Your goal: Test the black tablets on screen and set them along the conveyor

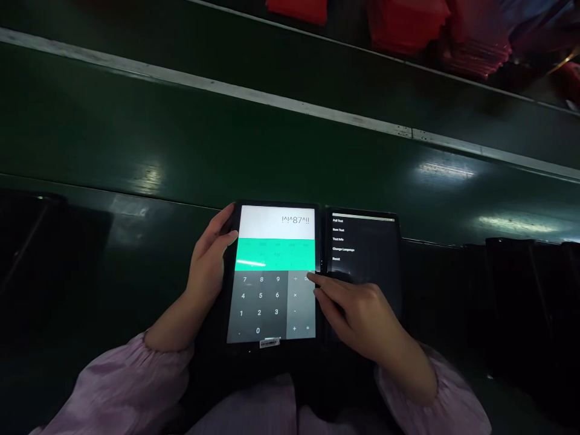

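A tablet (pixel 267 296) with a lit calculator screen lies in front of me, its keypad grey and a green band above it. My left hand (pixel 209 260) is wrapped around its left edge, thumb on the front bezel and fingers behind. The index finger of my right hand (pixel 357 308) is stretched out to the screen's right side, at the DEL key. Its thumb is apart below, and the other fingers are curled with nothing seen in them. Close on the right is a second tablet (pixel 367 241) with a dark menu screen, partly covered by my right hand.
A dark green bench (pixel 254 151) runs across the view, with a pale metal strip (pixel 235 90) along it. Stacks of red packets (pixel 408 24) lie beyond at the upper right. Dark, hard-to-make-out shapes stand at both sides.
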Tool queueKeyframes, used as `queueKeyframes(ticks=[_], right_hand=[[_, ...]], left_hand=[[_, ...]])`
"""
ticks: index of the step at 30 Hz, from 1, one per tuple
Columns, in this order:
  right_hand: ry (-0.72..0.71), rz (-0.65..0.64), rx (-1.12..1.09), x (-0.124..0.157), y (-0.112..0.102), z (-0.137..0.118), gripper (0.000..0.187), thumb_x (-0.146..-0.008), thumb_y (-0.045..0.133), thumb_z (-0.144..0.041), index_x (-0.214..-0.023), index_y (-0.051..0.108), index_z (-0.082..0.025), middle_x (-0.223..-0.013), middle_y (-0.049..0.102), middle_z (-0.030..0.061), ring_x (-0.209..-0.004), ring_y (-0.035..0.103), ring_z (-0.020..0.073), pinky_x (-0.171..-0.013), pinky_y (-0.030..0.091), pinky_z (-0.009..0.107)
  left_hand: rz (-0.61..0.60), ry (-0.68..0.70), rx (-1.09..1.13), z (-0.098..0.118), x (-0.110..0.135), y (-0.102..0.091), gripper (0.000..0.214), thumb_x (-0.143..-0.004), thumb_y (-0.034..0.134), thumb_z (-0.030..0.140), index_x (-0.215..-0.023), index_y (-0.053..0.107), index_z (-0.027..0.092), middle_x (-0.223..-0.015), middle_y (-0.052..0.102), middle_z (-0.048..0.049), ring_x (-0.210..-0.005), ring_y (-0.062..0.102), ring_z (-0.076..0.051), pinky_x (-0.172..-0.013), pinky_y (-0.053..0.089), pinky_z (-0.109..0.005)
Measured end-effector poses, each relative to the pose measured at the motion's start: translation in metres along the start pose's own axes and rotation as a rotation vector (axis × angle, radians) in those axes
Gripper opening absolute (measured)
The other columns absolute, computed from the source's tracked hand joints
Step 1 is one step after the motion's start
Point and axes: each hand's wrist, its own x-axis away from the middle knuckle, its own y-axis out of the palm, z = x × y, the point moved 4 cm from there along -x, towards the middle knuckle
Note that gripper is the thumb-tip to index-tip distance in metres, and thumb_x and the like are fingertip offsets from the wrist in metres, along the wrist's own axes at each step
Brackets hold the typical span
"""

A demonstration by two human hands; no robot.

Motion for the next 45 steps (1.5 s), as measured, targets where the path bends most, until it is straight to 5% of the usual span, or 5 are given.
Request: queueKeyframes(ticks=[9,16,21,36,45], right_hand=[[-0.003,-0.024,-0.069,-0.005,0.000,-0.006,0.037,-0.112,0.046,-0.020,-0.116,0.082,-0.015,-0.093,0.087,0.0057,-0.057,0.076,0.0130,-0.057,0.062,0.024],[0.012,0.031,-0.009,-0.013,-0.001,-0.004,0.037,-0.112,0.046,-0.017,-0.111,0.082,-0.008,-0.105,0.087,0.0112,-0.078,0.083,0.0171,-0.060,0.060,0.023],[0.101,0.025,0.065,-0.020,-0.001,0.002,0.041,-0.114,0.044,-0.026,-0.112,0.083,-0.014,-0.077,0.083,0.0035,-0.041,0.059,0.0097,-0.046,0.047,0.024],[0.059,-0.065,0.105,-0.034,0.022,-0.005,0.042,-0.115,0.043,-0.028,-0.131,0.079,-0.015,-0.105,0.087,0.0089,-0.068,0.077,0.0146,-0.057,0.053,0.024],[0.302,0.221,0.163,-0.009,-0.042,0.025,0.046,-0.112,0.048,-0.041,-0.096,0.085,-0.020,-0.050,0.058,-0.0043,-0.034,0.031,0.0080,-0.037,0.026,0.025]], left_hand=[[-0.026,-0.001,-0.033,-0.002,-0.002,-0.004,0.042,-0.081,0.075,0.038,-0.122,0.081,0.031,-0.138,0.078,-0.0017,-0.154,0.051,-0.038,-0.132,0.039,-0.058],[-0.037,-0.030,-0.036,-0.002,-0.003,-0.005,0.045,-0.080,0.076,0.039,-0.124,0.080,0.031,-0.143,0.076,-0.0018,-0.155,0.050,-0.040,-0.130,0.042,-0.058],[-0.053,-0.033,-0.008,-0.003,-0.002,-0.005,0.046,-0.079,0.076,0.037,-0.125,0.081,0.030,-0.141,0.077,-0.0021,-0.151,0.055,-0.039,-0.130,0.043,-0.058],[-0.062,-0.016,0.015,-0.003,-0.003,-0.004,0.046,-0.080,0.077,0.037,-0.125,0.080,0.029,-0.140,0.078,-0.0044,-0.150,0.056,-0.039,-0.130,0.042,-0.057],[-0.064,-0.020,0.021,-0.006,-0.001,-0.008,0.043,-0.081,0.076,0.034,-0.124,0.081,0.030,-0.141,0.077,-0.0027,-0.153,0.054,-0.039,-0.132,0.039,-0.059]])
